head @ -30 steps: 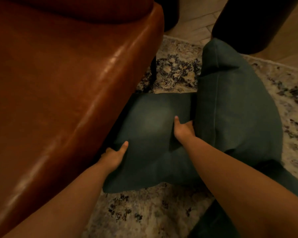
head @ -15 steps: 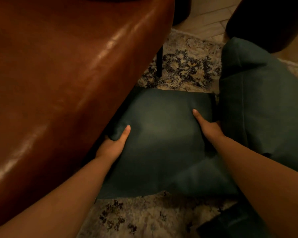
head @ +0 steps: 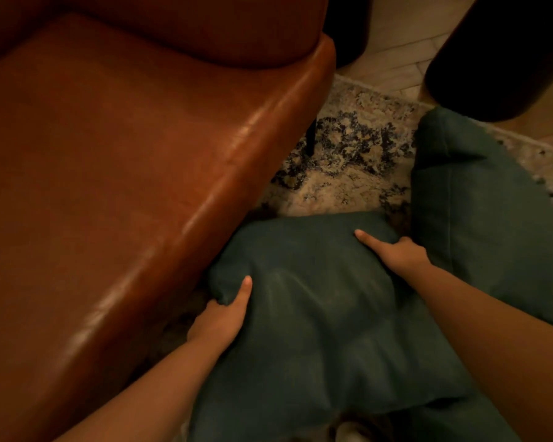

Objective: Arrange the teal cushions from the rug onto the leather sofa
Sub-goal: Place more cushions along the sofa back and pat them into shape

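Note:
A teal cushion (head: 320, 311) is held between my two hands beside the front edge of the brown leather sofa (head: 115, 173). My left hand (head: 221, 317) grips its left corner, thumb on top. Its right upper edge is pinched by my right hand (head: 396, 253), fingers tucked behind. A second, larger teal cushion (head: 479, 218) lies to the right on the patterned rug (head: 348, 161). More teal fabric (head: 460, 422) shows at the bottom right.
The sofa seat fills the left half, with its backrest at the top. A thin dark sofa leg (head: 310, 138) stands on the rug. Dark furniture (head: 498, 52) stands on the wooden floor at the top right.
The held cushion has come up off the rug and toward me, exposing more rug beyond it. Both hands kept their grip. The view shifted, showing more of the sofa seat.

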Tool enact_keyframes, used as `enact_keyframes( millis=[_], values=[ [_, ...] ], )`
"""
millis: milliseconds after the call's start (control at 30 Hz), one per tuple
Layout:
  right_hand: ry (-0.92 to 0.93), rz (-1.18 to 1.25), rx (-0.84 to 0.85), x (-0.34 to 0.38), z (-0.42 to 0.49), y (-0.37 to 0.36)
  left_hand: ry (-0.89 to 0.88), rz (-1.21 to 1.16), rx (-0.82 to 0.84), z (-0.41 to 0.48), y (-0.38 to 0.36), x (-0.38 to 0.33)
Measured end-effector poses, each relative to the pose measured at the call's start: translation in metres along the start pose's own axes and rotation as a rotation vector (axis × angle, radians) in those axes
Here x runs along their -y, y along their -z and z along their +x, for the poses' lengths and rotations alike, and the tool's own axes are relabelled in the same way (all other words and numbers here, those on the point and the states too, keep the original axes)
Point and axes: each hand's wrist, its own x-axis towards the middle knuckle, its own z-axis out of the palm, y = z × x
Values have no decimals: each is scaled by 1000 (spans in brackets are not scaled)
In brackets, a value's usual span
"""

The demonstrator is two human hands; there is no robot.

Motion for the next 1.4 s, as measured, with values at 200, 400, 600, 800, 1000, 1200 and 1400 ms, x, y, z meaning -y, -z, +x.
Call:
enact_keyframes(
  millis=[200,400,600,800,1000,1200,1400],
  values=[
    [-16,-197,20,15,-45,40,70,25,101,-57,39,-14],
    [6,-350,11,30,-100,94,94,-25,221,-121,72,-28],
    [94,-427,8,66,-167,138,12,69,234,-198,113,-39],
    [203,-325,-50,129,-239,184,-78,131,76,-274,165,-64],
    [344,-71,-126,198,-306,208,-93,73,-166,-327,249,-88],
    [427,195,5,250,-377,199,-85,-34,-418,-374,330,-68],
    [439,376,359,278,-451,147,-147,-109,-687,-427,395,-21]
  ],
)
